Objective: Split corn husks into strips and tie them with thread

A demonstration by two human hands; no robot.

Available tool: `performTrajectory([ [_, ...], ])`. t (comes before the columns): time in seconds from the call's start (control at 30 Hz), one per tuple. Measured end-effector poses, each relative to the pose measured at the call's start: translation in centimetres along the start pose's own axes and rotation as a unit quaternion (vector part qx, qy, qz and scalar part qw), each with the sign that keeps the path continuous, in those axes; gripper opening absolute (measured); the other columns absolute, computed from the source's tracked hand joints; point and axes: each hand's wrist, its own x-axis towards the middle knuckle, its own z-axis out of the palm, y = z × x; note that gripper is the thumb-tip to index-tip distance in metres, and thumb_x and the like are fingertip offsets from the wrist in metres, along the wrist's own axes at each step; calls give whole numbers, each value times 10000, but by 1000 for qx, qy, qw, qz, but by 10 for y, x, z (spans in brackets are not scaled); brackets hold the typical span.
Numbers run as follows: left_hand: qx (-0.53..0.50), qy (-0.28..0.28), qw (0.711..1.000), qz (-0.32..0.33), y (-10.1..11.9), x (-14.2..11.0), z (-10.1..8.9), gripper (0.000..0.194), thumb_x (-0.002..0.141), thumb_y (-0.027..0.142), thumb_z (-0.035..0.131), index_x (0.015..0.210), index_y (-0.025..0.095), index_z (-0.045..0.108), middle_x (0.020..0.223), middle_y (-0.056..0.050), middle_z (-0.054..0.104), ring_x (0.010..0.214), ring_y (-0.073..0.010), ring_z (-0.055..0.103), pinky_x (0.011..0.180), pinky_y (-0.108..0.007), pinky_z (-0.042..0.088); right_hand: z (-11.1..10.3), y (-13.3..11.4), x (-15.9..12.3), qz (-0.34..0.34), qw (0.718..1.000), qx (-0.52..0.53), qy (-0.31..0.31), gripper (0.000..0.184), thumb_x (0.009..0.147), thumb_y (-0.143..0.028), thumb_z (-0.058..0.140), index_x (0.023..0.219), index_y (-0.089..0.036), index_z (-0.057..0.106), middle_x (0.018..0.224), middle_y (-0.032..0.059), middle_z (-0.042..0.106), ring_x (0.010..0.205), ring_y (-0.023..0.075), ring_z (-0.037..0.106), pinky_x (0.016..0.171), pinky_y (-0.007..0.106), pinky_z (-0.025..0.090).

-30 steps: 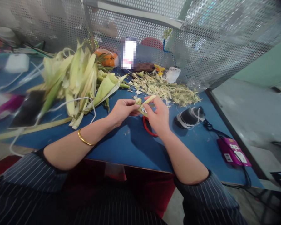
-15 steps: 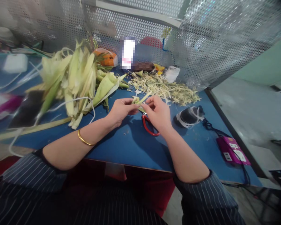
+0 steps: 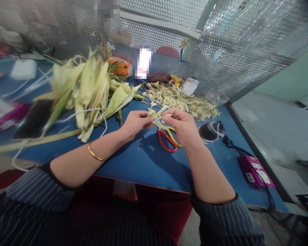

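Note:
My left hand (image 3: 140, 123) pinches a small folded piece of pale green corn husk (image 3: 157, 112) between thumb and fingertips. Beside it, my right hand (image 3: 183, 124) is closed, thumb against fingers, on a thin strip from the same husk. Fingers partly cover where the strip meets the folded piece. On the blue table below lie scissors (image 3: 166, 140) with one red and one yellow handle, their blades partly under the hands. To the left is a large pile of corn husks (image 3: 86, 90); behind the hands spreads a heap of husk trimmings (image 3: 184, 100).
A black spool wound with white string (image 3: 212, 131) stands right of my right hand. Further right lies a purple power strip (image 3: 256, 172) with black cord. A white cable (image 3: 102, 114) loops over the husks near a dark flat device (image 3: 33, 118). Perforated metal mesh (image 3: 164, 29) borders the back.
My right hand has moved right, away from the left hand, drawing the thin husk strip between them. The scissors' yellow handle is now uncovered. The whole view has shifted slightly.

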Motion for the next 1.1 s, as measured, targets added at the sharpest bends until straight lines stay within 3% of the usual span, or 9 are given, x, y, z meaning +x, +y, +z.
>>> performTrajectory([
  [0.17, -6, 6, 1000, 4, 0, 0, 0, 83, 718, 195, 777, 781, 147, 753, 677, -28, 671, 573, -91, 601, 640, -264, 521, 6, 6, 1, -13, 996, 73, 41, 185, 667, -303, 804, 663, -217, 640, 634, -42, 563, 595, 95, 492, 617, 263, 444],
  [0.37, 17, 3, 1000, 12, 0, -1, 2, 89, 735, 176, 746, 811, 132, 757, 667, -25, 670, 549, -81, 576, 621, -255, 509, 10, 6, -4, -98, 993, -52, 51, 155, 849, -324, 652, 739, -217, 668, 763, -5, 653, 731, 123, 566, 753, 283, 466],
  [0.5, 37, 16, 998, 38, -1, -1, 2, 108, 729, 170, 737, 827, 130, 760, 684, -25, 678, 568, -84, 590, 623, -251, 517, 10, 7, -4, -42, 990, -131, 20, 137, 806, -299, 664, 725, -189, 665, 676, -15, 599, 655, 118, 496, 648, 274, 398],
  [0.73, 91, 0, 993, 75, -7, 2, 0, 176, 717, 241, 744, 853, 133, 772, 707, -25, 692, 585, -94, 590, 611, -243, 499, 8, 14, -1, 10, 991, -135, 10, 184, 776, -332, 651, 687, -173, 626, 645, -23, 548, 618, 108, 439, 598, 271, 331],
  [0.9, 192, 4, 971, 145, -14, 4, -4, 212, 748, 306, 708, 856, 139, 781, 677, -19, 688, 621, -123, 600, 603, -238, 462, 8, 16, -2, -54, 964, -261, 22, 200, 834, -315, 608, 686, -183, 632, 650, -15, 572, 626, 119, 463, 621, 286, 346],
  [1.0, 255, 2, 953, 165, -14, 3, -4, 226, 777, 291, 658, 880, 143, 794, 656, -11, 677, 608, -122, 567, 582, -234, 410, 7, 18, -4, -111, 938, -320, 70, 121, 828, -325, 659, 828, -204, 667, 730, -5, 656, 670, 141, 543, 666, 301, 380],
  [1.1, 324, -11, 925, 198, -11, -1, -2, 202, 786, 260, 618, 806, 158, 791, 618, 7, 641, 579, -111, 503, 561, -240, 344, 6, 18, -3, -96, 945, -306, 61, 174, 822, -308, 675, 971, -219, 683, 714, -14, 666, 637, 146, 557, 645, 302, 395],
])
